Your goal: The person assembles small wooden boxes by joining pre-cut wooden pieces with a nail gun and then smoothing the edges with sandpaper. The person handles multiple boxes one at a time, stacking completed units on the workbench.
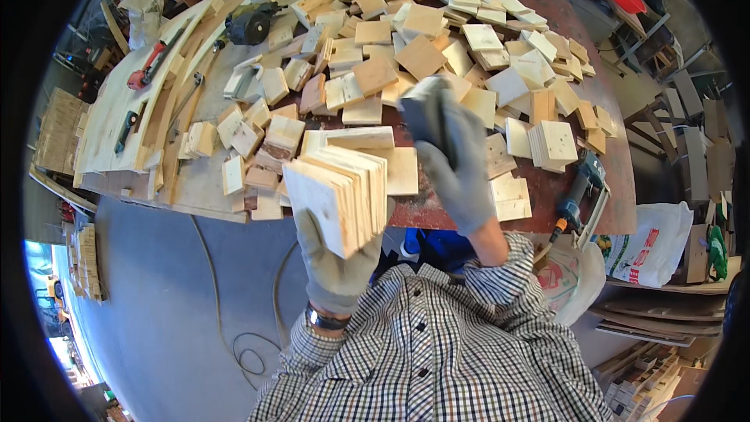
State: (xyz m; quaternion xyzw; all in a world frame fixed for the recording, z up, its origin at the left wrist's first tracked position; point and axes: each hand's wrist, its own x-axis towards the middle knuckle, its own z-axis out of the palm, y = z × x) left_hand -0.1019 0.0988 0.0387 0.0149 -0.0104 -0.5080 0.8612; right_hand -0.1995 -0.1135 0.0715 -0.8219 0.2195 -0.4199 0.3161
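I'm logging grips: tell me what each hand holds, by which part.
Left hand: wooden board stack, by its lower end. Right hand: dark block, by its right side.

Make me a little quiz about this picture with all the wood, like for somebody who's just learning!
1. Pick one. What is the left hand holding?
A) a power tool
B) a stack of flat wooden pieces
C) a plastic bag

2. True or false: the dark wristband is on the right wrist.

3. Fill the gap: many loose wooden pieces lie heaped on the ____.

Key:
1. B
2. False; it is on the left wrist.
3. table
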